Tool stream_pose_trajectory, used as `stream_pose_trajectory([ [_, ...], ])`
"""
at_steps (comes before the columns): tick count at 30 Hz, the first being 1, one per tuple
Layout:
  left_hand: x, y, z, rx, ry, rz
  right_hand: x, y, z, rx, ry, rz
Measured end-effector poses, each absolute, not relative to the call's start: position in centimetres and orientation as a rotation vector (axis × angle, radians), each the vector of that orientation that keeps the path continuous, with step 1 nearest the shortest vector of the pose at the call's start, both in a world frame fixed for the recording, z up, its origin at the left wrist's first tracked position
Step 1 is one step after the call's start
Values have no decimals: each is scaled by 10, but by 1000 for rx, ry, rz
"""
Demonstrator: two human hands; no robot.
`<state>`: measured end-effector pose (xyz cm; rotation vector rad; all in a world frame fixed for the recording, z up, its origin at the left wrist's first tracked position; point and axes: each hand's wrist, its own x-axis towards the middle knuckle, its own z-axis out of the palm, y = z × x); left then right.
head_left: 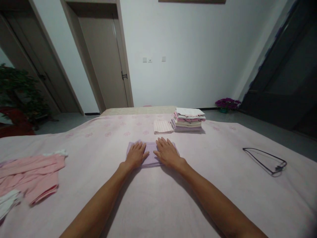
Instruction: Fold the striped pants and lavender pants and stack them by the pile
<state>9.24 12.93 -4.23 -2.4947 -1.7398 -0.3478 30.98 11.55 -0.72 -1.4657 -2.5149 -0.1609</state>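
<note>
- Two open hands lie palms down, neither gripping: the left hand (135, 154) rests on the left part of a folded lilac cloth (150, 156), the right hand (168, 152) on its right part. Their fingers are spread, and the thumbs sit just apart.
- The cloth lies flat on a pink bedsheet (99, 185), straight ahead of the person, its long axis running crosswise from left to right.
- Farther ahead, a folded striped cloth (162, 127) sits just beside a stack of folded clothes (188, 120).
- Well to the left lie a crumpled pink garment (29, 175) and a white cloth (7, 202).
- Well to the right lies a dark wire hanger (257, 162).
- Beyond the bed, purple flowers (227, 103) stand by the wall.
</note>
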Motion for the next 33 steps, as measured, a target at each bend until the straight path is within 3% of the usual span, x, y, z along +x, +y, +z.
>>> stream_pose_trajectory([
  [9,72,128,-54,-2535,-1718,-289,333,124,-40,-1506,-2513,-149],
  [17,36,115,-60,-2429,-1999,-465,333,122,-36,-1480,-2491,-27],
  [22,21,96,-43,-2048,-2328,-713,334,119,-25,-1466,-2498,11],
  [28,26,92,-23,-1916,-2490,-447,313,100,-16,-1267,-2530,-54],
  [33,28,92,-21,-2013,-2594,-531,288,84,-22,-1147,-2657,91],
])
